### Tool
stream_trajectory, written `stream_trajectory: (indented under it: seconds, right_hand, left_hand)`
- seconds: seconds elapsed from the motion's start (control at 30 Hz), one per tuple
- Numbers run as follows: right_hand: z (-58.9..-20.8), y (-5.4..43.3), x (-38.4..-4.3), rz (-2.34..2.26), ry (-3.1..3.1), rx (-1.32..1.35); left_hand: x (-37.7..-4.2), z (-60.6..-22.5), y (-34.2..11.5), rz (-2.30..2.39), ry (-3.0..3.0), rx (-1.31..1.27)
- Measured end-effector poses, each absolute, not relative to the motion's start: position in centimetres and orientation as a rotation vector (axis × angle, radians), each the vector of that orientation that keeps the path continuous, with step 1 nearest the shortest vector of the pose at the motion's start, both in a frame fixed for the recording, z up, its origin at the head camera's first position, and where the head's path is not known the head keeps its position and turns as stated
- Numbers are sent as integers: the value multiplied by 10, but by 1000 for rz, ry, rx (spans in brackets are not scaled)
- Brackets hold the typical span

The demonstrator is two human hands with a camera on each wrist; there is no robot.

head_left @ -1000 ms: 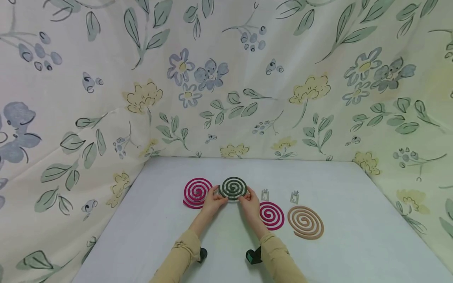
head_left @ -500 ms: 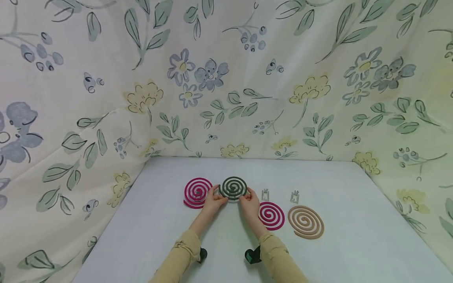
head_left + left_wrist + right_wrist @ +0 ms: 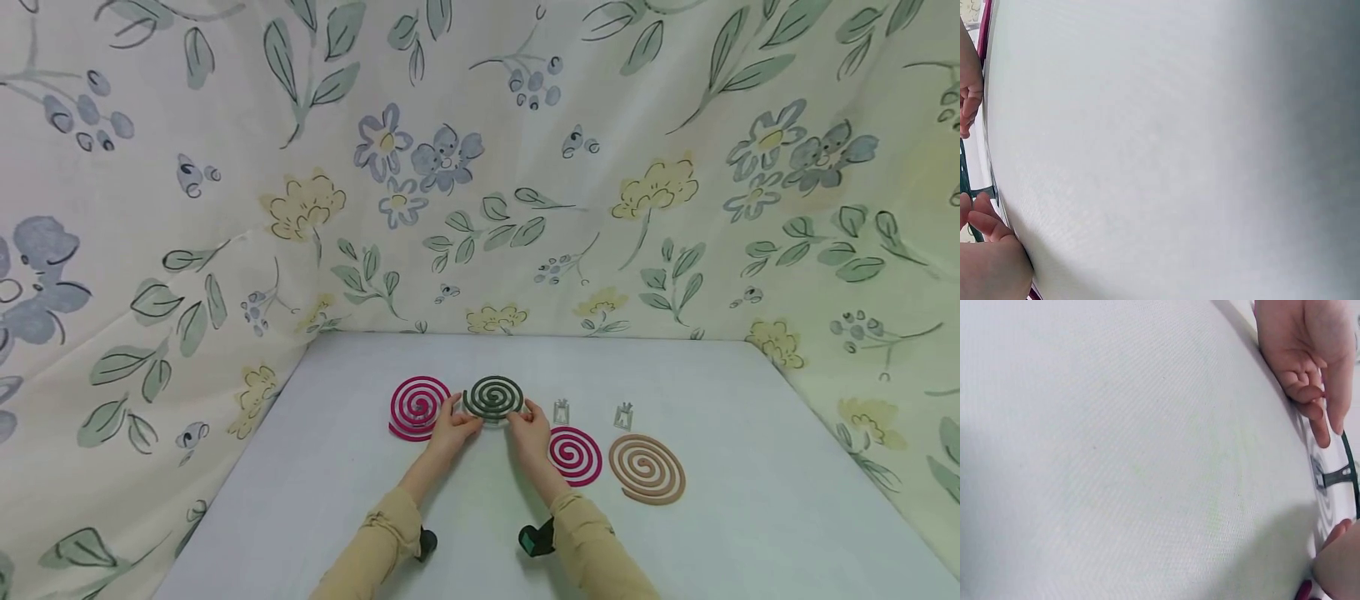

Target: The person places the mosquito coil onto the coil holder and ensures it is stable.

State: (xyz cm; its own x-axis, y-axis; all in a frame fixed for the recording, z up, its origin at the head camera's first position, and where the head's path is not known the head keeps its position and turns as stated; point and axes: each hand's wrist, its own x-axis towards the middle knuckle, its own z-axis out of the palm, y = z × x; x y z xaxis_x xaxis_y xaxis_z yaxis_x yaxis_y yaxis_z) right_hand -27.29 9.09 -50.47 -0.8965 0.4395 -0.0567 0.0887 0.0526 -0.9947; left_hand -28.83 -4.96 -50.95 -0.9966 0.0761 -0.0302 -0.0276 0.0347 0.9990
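Note:
A dark green mosquito coil (image 3: 492, 397) is between my two hands near the table's middle. My left hand (image 3: 452, 431) pinches its left front edge. On the other side my right hand (image 3: 531, 431) pinches the right front edge, with thumb and index finger reaching the rim in the right wrist view. Seen edge-on there, the green coil (image 3: 1349, 449) is above the table, with a dark metal piece (image 3: 1337, 477) against it. A magenta coil (image 3: 421, 408) is just left of my left hand, over a small metal stand that shows through its rings.
Another magenta coil (image 3: 575, 456) lies by my right wrist, partly behind it. Right of it is a tan coil (image 3: 647, 469). Two small metal stands (image 3: 562, 412) are behind these coils on the white table (image 3: 750, 517). Floral cloth (image 3: 480, 208) hangs behind the table.
The green coil looks slightly flatter than before, its front edge a little farther back. Both hands have barely moved and keep their places at its sides.

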Motion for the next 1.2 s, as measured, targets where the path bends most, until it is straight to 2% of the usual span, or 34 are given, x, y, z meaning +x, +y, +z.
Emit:
stream_trajectory:
  seconds: [0.7,1.0,1.2]
  right_hand:
    - [-489,98,-250,1834,-2312,-490]
    - [-480,129,-231,1654,-2584,-292]
    - [-468,158,-221,1504,-2714,-131]
  left_hand:
    - [-255,-502,-50,1932,2248,-4]
    - [-239,-487,-43,1799,2187,-117]
    - [-231,-468,-36,1686,2139,-5]
